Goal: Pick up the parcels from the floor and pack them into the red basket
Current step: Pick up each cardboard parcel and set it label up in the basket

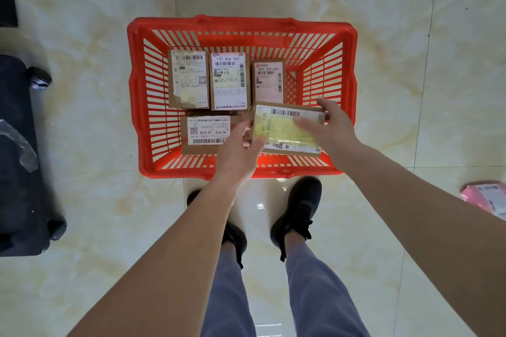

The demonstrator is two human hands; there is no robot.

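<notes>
Now both hands gripped yellow-taped parcel [287, 128] over red basket [137, 96] near-right gap: left hand [241, 150] w/ its left end, right hand [328, 128] its right end

A glossy cream marble-patterned tiled floor [82, 123] fills the view. At the left edge lies a black wheeled suitcase [16, 159], a crumpled piece of clear plastic film [19, 142] lying on it. A pair of black lace-up shoes [298, 208] stands on the tiles.
</notes>
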